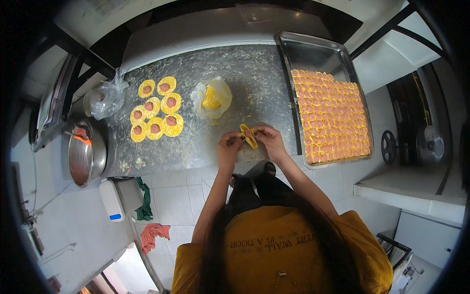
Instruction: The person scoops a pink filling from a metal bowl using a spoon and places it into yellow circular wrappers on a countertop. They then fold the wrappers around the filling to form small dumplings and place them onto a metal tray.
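Between my two hands, over the table's near edge, is a dumpling [248,135] made of a yellow wrapper folded up around pink filling. My left hand [229,143] pinches the wrapper's left side. On the other side, the fingers of my right hand [269,139] close on its right edge. Several flat round yellow wrappers [172,129], each with a lump of pink filling, lie in rows at the left of the table. Beyond my hands sits an open white plastic bag [224,93] with a yellow stack [211,99] in it.
On the right, a metal tray [318,46] holds many filled yellow-and-pink dumplings [333,117] in tight rows. A metal bowl [87,159] with an orange-handled tool stands at the left edge, near a crumpled clear plastic bag [105,98]. Flour dusts the grey table [254,63].
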Motion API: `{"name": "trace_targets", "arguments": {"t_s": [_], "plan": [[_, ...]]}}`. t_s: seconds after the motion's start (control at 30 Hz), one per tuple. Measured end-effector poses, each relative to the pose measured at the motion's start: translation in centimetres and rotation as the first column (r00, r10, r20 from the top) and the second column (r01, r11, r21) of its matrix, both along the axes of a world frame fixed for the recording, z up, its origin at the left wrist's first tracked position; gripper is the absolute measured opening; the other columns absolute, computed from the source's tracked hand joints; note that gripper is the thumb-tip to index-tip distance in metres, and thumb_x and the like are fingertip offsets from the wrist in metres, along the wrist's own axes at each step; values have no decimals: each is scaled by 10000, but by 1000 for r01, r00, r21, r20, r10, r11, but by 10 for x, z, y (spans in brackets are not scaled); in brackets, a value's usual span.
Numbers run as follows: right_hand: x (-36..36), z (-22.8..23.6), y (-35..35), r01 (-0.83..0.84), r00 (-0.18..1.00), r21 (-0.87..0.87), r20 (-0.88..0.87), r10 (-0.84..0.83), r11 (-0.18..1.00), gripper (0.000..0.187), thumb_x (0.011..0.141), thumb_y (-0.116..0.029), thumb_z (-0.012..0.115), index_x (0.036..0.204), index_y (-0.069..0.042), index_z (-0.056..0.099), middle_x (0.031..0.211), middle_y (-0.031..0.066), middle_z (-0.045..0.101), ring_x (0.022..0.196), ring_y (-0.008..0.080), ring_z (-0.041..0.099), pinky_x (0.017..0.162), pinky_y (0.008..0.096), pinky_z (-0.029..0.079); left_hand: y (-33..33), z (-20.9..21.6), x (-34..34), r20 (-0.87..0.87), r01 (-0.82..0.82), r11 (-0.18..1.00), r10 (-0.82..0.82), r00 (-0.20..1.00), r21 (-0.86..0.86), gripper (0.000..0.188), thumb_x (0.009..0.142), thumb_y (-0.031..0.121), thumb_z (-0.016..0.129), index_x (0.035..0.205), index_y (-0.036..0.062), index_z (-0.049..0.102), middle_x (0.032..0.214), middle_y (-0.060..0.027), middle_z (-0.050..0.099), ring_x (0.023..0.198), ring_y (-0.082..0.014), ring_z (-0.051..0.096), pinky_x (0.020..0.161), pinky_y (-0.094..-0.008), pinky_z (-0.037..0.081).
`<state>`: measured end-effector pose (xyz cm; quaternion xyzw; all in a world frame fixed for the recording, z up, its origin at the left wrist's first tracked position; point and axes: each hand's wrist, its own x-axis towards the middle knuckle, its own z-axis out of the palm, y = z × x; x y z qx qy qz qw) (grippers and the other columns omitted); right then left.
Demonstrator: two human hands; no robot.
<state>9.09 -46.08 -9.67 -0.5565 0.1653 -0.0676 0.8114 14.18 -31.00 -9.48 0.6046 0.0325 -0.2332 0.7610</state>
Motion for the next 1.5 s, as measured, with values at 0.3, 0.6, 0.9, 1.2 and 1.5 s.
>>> {"name": "trace_targets", "arguments": {"t_s": [0.3,0.6,0.9,1.2,1.5], "plan": [[-17,9,-7,-82,994,-223,-93,62,971,344,719,148,537,1024,1,598,971,55,629,907,137,583,788,246,459,11,10,-8,84,122,991,-117,990,-59,192,789,-26,542,977,0,515,985,-73,542,868,-151,562,741,-294,512],[-17,10,-5,-155,988,-715,-113,106,681,414,667,110,573,1056,-29,591,988,88,627,879,172,603,734,273,488,7,-27,-11,426,105,916,-278,861,386,196,668,-55,651,845,-11,580,947,-111,593,812,-188,617,680,-267,522],[-18,13,-10,-153,964,-877,-31,264,455,442,601,87,578,1032,-8,571,1018,163,573,895,351,566,751,359,476,-2,10,-14,396,126,856,-357,846,501,203,677,-4,682,837,3,556,858,-128,629,780,-201,638,670,-303,528],[-14,10,-10,-143,967,-898,-38,251,416,327,636,58,551,951,-18,598,912,155,583,874,356,555,762,397,460,-2,10,-15,436,168,792,-483,759,586,316,682,75,697,977,14,600,874,-154,642,761,-238,644,682,-318,511],[-13,11,-13,-145,967,-922,-56,247,359,261,654,11,557,910,-17,594,909,152,574,891,350,539,763,409,447,-6,11,-9,428,154,671,-615,662,726,267,648,78,698,891,21,602,728,-145,613,672,-273,618,604,-349,484]]}}
